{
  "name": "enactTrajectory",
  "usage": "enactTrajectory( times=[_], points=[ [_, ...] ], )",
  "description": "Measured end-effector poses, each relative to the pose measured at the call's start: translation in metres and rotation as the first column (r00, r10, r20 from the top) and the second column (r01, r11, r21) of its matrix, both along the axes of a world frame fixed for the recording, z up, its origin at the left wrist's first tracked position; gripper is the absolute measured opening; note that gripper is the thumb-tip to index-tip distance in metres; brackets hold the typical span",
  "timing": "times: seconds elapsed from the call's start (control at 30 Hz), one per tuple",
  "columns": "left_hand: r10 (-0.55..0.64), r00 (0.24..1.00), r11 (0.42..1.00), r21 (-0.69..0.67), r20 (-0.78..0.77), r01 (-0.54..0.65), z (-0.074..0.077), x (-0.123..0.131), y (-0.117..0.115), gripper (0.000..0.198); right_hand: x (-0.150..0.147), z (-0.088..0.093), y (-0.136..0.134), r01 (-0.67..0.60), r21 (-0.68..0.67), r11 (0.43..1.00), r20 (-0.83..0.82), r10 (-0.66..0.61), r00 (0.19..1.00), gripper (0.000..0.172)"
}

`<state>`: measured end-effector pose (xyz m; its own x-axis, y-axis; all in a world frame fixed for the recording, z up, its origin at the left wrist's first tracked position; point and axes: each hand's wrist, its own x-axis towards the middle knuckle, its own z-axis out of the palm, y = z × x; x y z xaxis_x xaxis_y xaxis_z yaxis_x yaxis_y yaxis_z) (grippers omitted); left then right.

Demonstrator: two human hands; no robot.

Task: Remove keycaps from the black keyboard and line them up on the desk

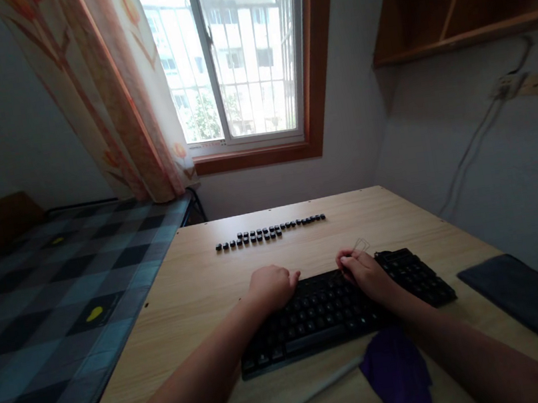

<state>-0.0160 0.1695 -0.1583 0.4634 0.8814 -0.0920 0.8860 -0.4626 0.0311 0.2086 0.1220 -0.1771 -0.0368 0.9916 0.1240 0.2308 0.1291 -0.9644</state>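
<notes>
Left hand (272,287) rests on the keyboard (319,315), perhaps steadying it on the tabletop (183,275) – its grip I cannot tell – while the right hand (361,273) pinches a wire tool (360,242), and loose keys (259,237) stand in rows, probably for order.

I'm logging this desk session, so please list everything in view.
keyboard: one, black, on table
loose keycaps: two rows, black, far part of table
wire tool: one, thin, colour unclear, in right hand
brush: one, pale handle, dark bristles, near side of keyboard
cloth: one, purple, beside brush
flat item: one, dark, table's right
table: one, light wood, centre
bed: one, checked blue-grey, left
curtain: one, cream and orange, left of window
window: one, brown surround, behind table
shelf: one, brown, upper right
cable: pale, right wall
left hand: one, bare, keyboard's far edge
right hand: one, bare, over keyboard
</notes>
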Motion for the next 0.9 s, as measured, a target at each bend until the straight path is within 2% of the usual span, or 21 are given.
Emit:
enactTrajectory(
  times=[0.4,0.53,0.7,0.77,0.9],
  points=[
    [0.012,1.000,1.000,0.005,0.018,-0.012,-0.002,0.000,0.000,0.063,-0.003,-0.003,0.004,-0.048,-0.053,0.997,0.072,0.052,0.996,0.020],
    [0.012,1.000,1.000,0.017,0.007,-0.012,-0.003,-0.001,0.000,0.063,-0.006,-0.003,-0.005,-0.053,0.070,0.996,0.191,0.039,0.981,0.022],
    [0.001,1.000,1.000,0.025,0.008,-0.001,-0.005,-0.002,0.001,0.063,-0.009,-0.001,-0.017,-0.118,0.267,0.956,0.401,0.002,0.916,0.022],
    [0.003,1.000,1.000,0.024,0.019,-0.003,-0.006,-0.002,0.001,0.063,-0.009,-0.001,-0.019,-0.124,0.283,0.951,0.391,0.004,0.920,0.023],
    [0.017,0.999,1.000,0.016,0.027,-0.018,-0.006,-0.002,0.001,0.062,-0.006,-0.006,-0.016,-0.045,0.230,0.972,0.234,-0.011,0.972,0.024]
  ],
)
